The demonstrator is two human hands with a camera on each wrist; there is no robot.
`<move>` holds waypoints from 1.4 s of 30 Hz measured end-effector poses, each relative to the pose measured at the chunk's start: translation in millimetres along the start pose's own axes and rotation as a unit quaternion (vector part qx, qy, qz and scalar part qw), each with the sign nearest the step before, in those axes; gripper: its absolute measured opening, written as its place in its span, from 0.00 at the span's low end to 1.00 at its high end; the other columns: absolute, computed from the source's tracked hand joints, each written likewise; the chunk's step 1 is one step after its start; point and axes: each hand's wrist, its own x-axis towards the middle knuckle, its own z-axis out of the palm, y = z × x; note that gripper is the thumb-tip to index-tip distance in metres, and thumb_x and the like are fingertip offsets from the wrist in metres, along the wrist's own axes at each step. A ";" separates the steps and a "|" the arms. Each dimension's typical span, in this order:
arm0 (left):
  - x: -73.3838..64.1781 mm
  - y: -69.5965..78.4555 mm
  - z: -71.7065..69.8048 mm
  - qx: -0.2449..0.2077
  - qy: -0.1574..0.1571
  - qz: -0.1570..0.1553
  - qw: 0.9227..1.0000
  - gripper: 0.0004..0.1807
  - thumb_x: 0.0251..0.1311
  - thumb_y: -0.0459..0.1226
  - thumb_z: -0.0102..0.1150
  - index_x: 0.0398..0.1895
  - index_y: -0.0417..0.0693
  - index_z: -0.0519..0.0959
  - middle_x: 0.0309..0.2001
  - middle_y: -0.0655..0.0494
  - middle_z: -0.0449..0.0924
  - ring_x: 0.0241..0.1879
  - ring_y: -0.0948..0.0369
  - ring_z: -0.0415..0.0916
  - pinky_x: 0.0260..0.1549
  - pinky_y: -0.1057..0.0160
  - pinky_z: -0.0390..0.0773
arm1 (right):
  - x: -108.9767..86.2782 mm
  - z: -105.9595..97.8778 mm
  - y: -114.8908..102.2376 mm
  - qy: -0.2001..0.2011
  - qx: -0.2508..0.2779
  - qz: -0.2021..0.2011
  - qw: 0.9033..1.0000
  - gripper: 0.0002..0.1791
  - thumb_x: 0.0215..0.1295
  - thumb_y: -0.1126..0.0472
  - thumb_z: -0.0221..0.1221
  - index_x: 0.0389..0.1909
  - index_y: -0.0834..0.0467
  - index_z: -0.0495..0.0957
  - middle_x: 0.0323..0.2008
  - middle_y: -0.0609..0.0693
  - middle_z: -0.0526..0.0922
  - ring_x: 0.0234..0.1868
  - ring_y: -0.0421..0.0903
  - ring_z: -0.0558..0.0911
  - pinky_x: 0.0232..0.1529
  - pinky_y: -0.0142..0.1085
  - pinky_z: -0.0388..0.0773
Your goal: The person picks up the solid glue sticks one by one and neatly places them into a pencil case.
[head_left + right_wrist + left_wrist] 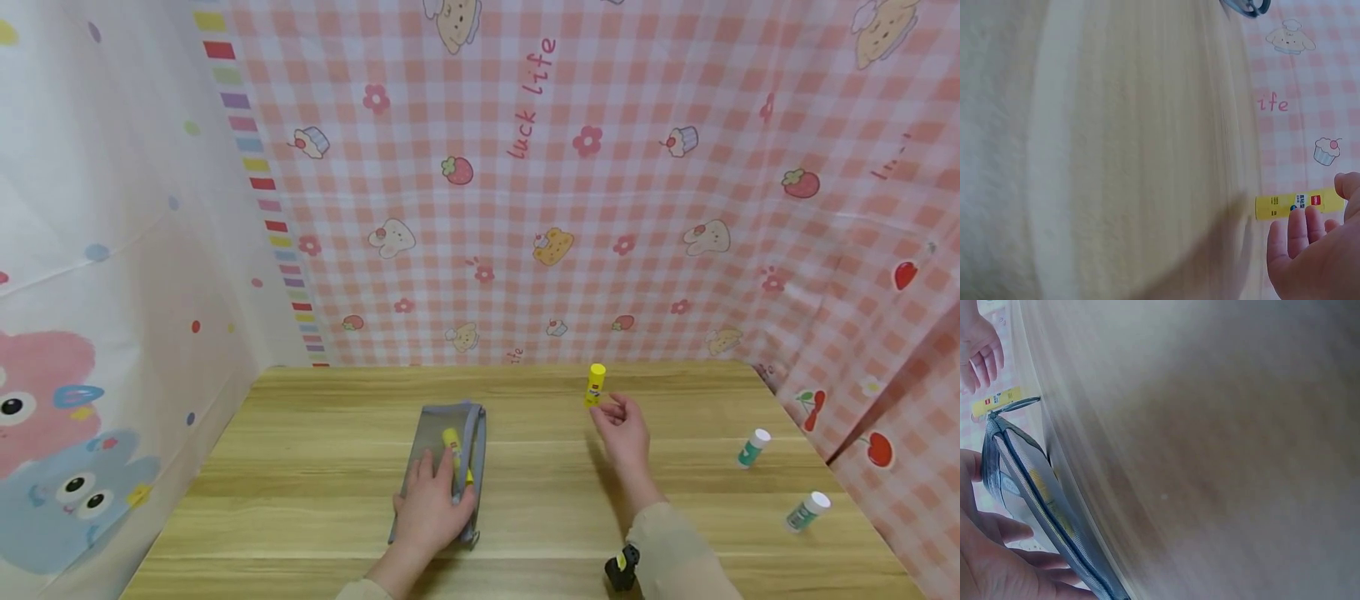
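Note:
A grey mesh zip pouch (433, 417) lies on the table with a yellow glue stick (452, 438) showing inside it. My left hand (431, 508) holds the pouch, its fingers over the mesh and thumb at the zip side. In the left wrist view the zip pull stands out at the pouch's end. Another yellow glue stick (1285, 204) stands upright near the table's far edge. Close by it is my right hand (1319, 256), thumb and fingers loosely parted; contact with the stick is hard to tell.
Two green glue sticks with white caps, one farther back (752, 448) and one nearer (807, 512), stand at the right of the wooden table (315, 450). A pink checked cloth (480, 208) hangs behind the table. A black camera (622, 568) is on my right wrist.

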 end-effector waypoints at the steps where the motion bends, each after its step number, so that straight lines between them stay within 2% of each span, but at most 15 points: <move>1: 0.0 -0.3 0.3 0.000 0.000 0.000 1.000 0.36 0.59 0.50 0.58 0.70 0.43 0.69 0.67 0.29 0.62 0.66 0.31 0.58 0.45 0.17 0.59 | 1.2 -0.5 -0.7 0.000 -0.004 -0.001 1.000 0.25 0.65 0.66 0.61 0.60 0.72 0.69 0.49 0.69 0.79 0.37 0.35 0.76 0.37 0.19 0.70; 7: -0.7 -0.7 -0.1 -0.001 0.004 0.005 1.000 0.36 0.60 0.49 0.58 0.69 0.43 0.69 0.67 0.28 0.63 0.66 0.31 0.58 0.44 0.17 0.60 | 7.4 -3.0 -4.7 0.001 -0.022 -0.003 1.000 0.26 0.65 0.65 0.61 0.61 0.73 0.68 0.50 0.69 0.78 0.47 0.55 0.79 0.38 0.18 0.69; 10: -1.2 -0.5 -0.6 -0.002 0.005 0.005 1.000 0.36 0.60 0.49 0.59 0.69 0.43 0.69 0.67 0.28 0.63 0.66 0.31 0.58 0.44 0.17 0.60 | 10.9 -4.3 -4.6 -0.003 -0.031 0.002 1.000 0.28 0.65 0.64 0.62 0.62 0.72 0.67 0.52 0.69 0.78 0.51 0.59 0.78 0.43 0.22 0.71; 15: -1.6 0.1 -1.1 0.002 0.003 0.003 1.000 0.36 0.59 0.50 0.59 0.69 0.43 0.70 0.67 0.29 0.63 0.66 0.31 0.58 0.44 0.18 0.60 | 17.0 -5.7 -3.3 -0.016 -0.038 0.006 0.999 0.29 0.65 0.64 0.62 0.64 0.72 0.66 0.55 0.69 0.76 0.55 0.60 0.77 0.57 0.41 0.73; 18: -1.5 0.7 -1.5 0.004 0.001 0.002 1.000 0.36 0.59 0.50 0.59 0.69 0.43 0.69 0.67 0.29 0.63 0.66 0.32 0.58 0.44 0.18 0.60 | 20.3 -6.2 -3.4 -0.024 -0.037 0.004 0.999 0.30 0.65 0.64 0.63 0.64 0.72 0.65 0.56 0.70 0.75 0.57 0.62 0.76 0.60 0.48 0.71; 33: -2.2 0.4 -1.6 0.004 0.004 0.003 1.000 0.37 0.59 0.50 0.59 0.70 0.44 0.69 0.67 0.29 0.63 0.66 0.32 0.58 0.44 0.18 0.60 | 32.5 -1.9 -6.3 -0.058 -0.059 -0.002 0.997 0.34 0.65 0.64 0.62 0.68 0.72 0.61 0.60 0.71 0.71 0.61 0.63 0.72 0.64 0.49 0.67; 42: -2.3 1.0 -3.2 -0.003 0.006 0.007 1.000 0.36 0.59 0.50 0.59 0.70 0.43 0.69 0.67 0.29 0.63 0.66 0.32 0.58 0.44 0.18 0.60 | 41.2 3.2 -9.9 -0.072 -0.079 0.006 0.994 0.33 0.68 0.60 0.60 0.70 0.68 0.61 0.63 0.68 0.69 0.65 0.62 0.69 0.66 0.50 0.65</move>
